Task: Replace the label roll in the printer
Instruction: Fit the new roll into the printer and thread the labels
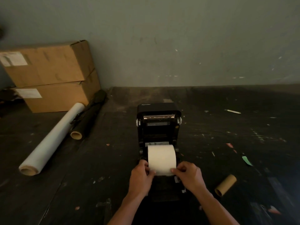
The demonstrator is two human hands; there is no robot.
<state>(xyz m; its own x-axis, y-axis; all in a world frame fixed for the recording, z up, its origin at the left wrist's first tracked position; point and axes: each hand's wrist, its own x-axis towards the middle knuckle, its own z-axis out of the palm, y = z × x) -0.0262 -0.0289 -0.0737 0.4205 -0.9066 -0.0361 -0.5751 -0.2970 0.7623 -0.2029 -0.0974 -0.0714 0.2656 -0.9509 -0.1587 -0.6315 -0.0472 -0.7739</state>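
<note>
A dark, scuffed surface flecked with paint and scraps carries a black printer near its middle. An empty cardboard core lies near right. Far left stand two stacked cardboard boxes, with a white film roll and a black roll beside them. A pen-like stick lies far right.

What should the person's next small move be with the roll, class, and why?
Probably draw the roll's loose edge forward over the printer's front: both hands, left and right, pinch its near edge, the roll sits in the bay, and the lid stands open.
</note>
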